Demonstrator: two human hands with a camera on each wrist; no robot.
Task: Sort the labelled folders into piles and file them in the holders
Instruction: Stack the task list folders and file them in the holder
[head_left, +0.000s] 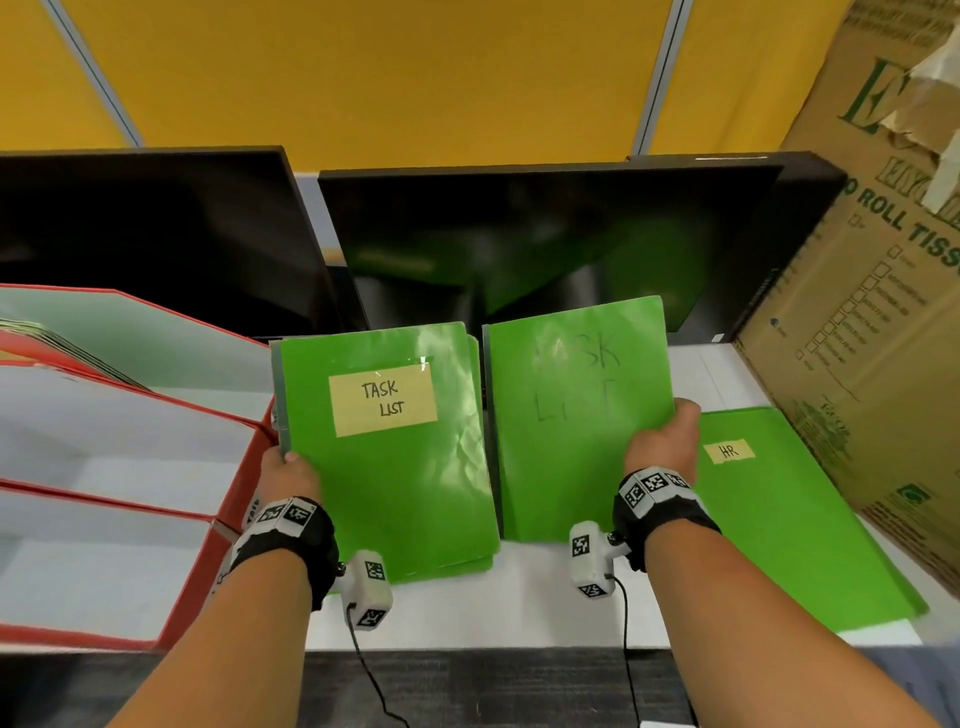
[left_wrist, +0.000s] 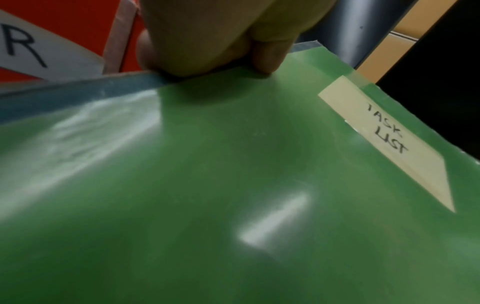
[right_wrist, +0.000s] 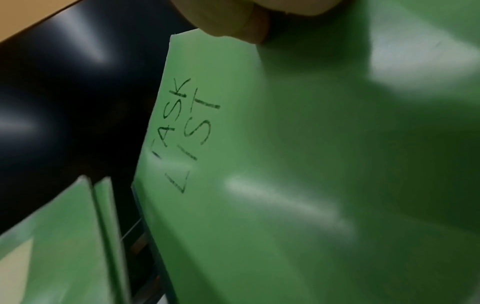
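We hold two TASK LIST folders: left hand pinches taped-label folder, right hand pinches handwritten folder. Sorting step; next, we likely merge both, then slot into red holders.

A: What is the left hand holding?

B: A small stack of green folders, gripped at its left edge, thumb on the front. The front one carries a yellow label reading "TASK LIST".

A: And the right hand?

B: It grips a single green folder at its right edge, with "TASK LIST" written straight on the cover. Both are held upright, side by side, over the white table.

A: Anything else?

B: An "HR" folder lies flat at the right, beside a cardboard box. Red file holders stand at the left, two dark monitors behind.
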